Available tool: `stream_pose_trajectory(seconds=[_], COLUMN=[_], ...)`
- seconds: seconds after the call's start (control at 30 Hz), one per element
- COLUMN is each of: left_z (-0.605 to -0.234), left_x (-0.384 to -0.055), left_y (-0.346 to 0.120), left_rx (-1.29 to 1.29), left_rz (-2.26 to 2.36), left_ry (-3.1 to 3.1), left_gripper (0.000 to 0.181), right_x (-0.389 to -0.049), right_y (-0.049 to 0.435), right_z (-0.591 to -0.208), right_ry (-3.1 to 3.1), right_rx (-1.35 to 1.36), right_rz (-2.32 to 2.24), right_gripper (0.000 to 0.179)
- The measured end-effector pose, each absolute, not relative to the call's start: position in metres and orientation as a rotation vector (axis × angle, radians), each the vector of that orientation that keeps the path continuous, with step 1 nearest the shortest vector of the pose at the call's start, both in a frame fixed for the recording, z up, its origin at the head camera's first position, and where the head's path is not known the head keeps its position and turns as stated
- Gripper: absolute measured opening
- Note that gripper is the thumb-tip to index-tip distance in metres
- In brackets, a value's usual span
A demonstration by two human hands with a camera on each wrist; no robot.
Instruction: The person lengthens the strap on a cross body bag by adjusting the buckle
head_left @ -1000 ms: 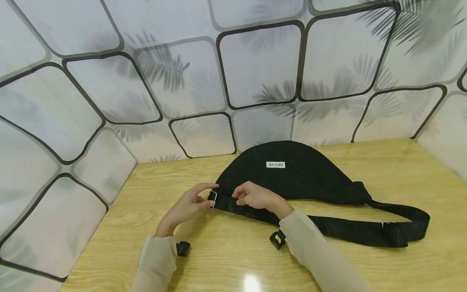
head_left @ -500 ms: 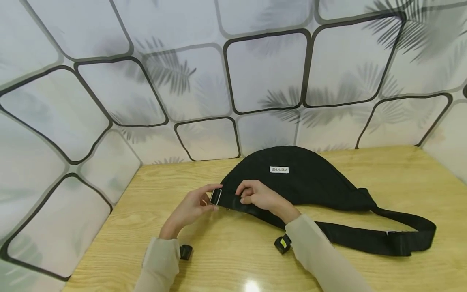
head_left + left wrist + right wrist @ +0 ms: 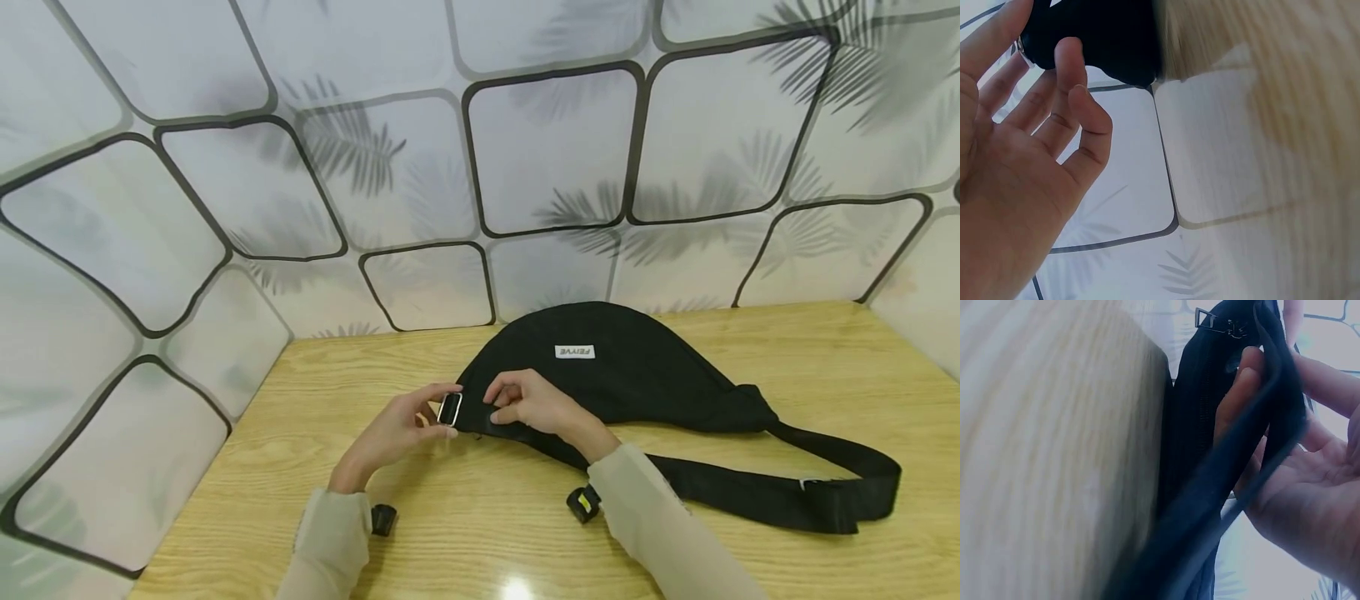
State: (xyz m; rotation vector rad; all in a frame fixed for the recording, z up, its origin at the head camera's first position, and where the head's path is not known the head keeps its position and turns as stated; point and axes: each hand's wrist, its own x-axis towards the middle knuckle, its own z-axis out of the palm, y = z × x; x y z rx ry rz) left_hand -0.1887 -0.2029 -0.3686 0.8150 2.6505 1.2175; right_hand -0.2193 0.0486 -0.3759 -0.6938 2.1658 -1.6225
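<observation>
A black waist bag (image 3: 622,367) with a white label (image 3: 574,352) lies on the wooden table. At its left end, my left hand (image 3: 401,427) pinches a metal-framed strap slider (image 3: 450,409) between thumb and fingertips. The slider's face shows upward in the head view. My right hand (image 3: 542,406) pinches the black webbing strap (image 3: 1210,481) just right of the slider, along the bag's near edge. Seen from the right wrist, the strap forms a loop over the fingers, with a zipper (image 3: 1207,394) and its metal pull (image 3: 1205,319) behind. The bag hides part of the left fingertips.
The strap's far part (image 3: 720,483) runs right and loops back to the bag, with a second metal slider (image 3: 810,482) near the bend. Small black devices sit at the left wrist (image 3: 383,519) and right wrist (image 3: 583,504). A patterned backdrop (image 3: 555,150) rises behind the table (image 3: 345,375).
The slider in my left hand has turned so more of its face shows. The strap's right end has shifted slightly rightward. My right hand keeps its hold; the head view has moved a little.
</observation>
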Motion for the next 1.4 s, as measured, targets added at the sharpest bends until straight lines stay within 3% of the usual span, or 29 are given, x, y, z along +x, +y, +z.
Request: stream_pose_trajectory(seconds=[0.33,0.5,0.77,1.17,1.4], left_z=[-0.370,-0.369,-0.369,-0.365,-0.364], left_x=[-0.189,-0.190,-0.191,-0.189,-0.187], left_y=[-0.203,-0.201,-0.199,-0.196,-0.191], left_rx=[0.818,0.824,0.813,0.817,0.841], left_rz=[1.217,1.225,1.221,1.251,1.232], left_ry=[2.660,2.653,2.636,2.662,2.634], left_gripper=[0.053,0.052,0.052,0.052,0.051], right_x=[-0.213,-0.214,-0.217,-0.216,-0.216], right_y=[0.044,0.046,0.046,0.042,0.039], right_z=[-0.368,-0.368,-0.373,-0.373,-0.376], right_ry=[2.492,2.357,2.261,2.243,2.204], right_rx=[-0.736,-0.706,-0.518,-0.516,-0.535], right_rz=[-1.441,-1.465,-1.514,-1.589,-1.583], right_gripper=[0.007,0.002,0.013,0.010,0.019])
